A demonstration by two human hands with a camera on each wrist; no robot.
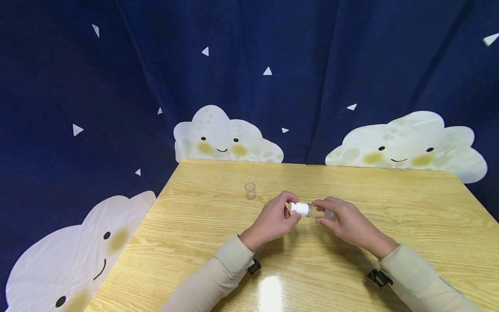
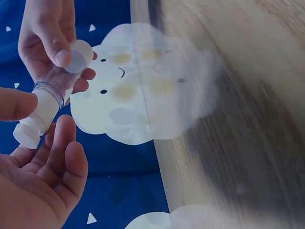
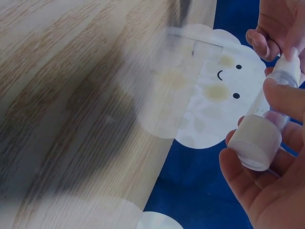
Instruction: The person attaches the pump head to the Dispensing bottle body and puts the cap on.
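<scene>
Both hands hold a small pump bottle above the table, lying on its side with its white pump head (image 1: 300, 208) to the left. My left hand (image 1: 273, 219) pinches the pump head between thumb and fingers. The clear bottle body (image 2: 59, 78) is gripped by my right hand (image 1: 352, 223), which partly hides it in the head view. In the right wrist view, the thick white base (image 3: 257, 140) shows beside the right fingers. A clear cap (image 1: 251, 191) stands on the table, left of and beyond the hands.
The light wooden table (image 1: 195, 208) extends beneath both forearms. Behind it and on the left hangs a dark blue curtain (image 1: 241, 86) with cloud prints. Dark straps show at both cuffs. Light glares on the table's near part.
</scene>
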